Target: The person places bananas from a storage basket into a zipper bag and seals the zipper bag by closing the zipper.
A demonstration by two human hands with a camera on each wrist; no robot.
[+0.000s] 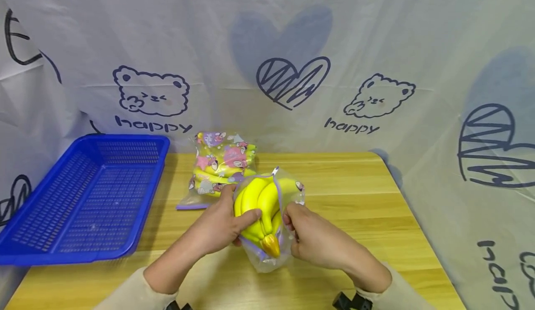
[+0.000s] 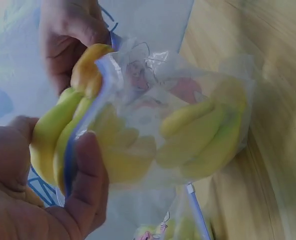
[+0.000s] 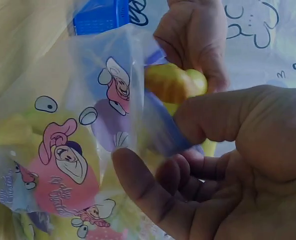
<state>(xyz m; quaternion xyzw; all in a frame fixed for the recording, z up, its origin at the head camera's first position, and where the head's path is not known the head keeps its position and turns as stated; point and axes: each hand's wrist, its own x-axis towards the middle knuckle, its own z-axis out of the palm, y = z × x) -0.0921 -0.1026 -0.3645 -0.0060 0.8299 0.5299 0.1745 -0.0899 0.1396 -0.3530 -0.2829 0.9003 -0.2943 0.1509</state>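
Note:
A bunch of yellow bananas (image 1: 252, 198) sits partly inside a clear printed zip bag (image 3: 62, 160), its brownish stem end at the opening. My left hand (image 1: 221, 224) holds the bunch from the left, thumb lying over the bananas and fingers against the bag's outside. On the other side my right hand (image 1: 313, 235) pinches the bag's purple-edged mouth, with the thumb near the rim in the right wrist view. More bananas show through the plastic in the left wrist view. A white slider (image 1: 275, 171) stands at the top of the purple zip.
Behind my left hand lies another printed zip bag (image 1: 205, 152) holding bananas, its purple edge toward me. A blue plastic basket (image 1: 146, 207) stands on the left of the wooden table (image 1: 355, 194). A printed white cloth (image 1: 221, 36) hangs behind.

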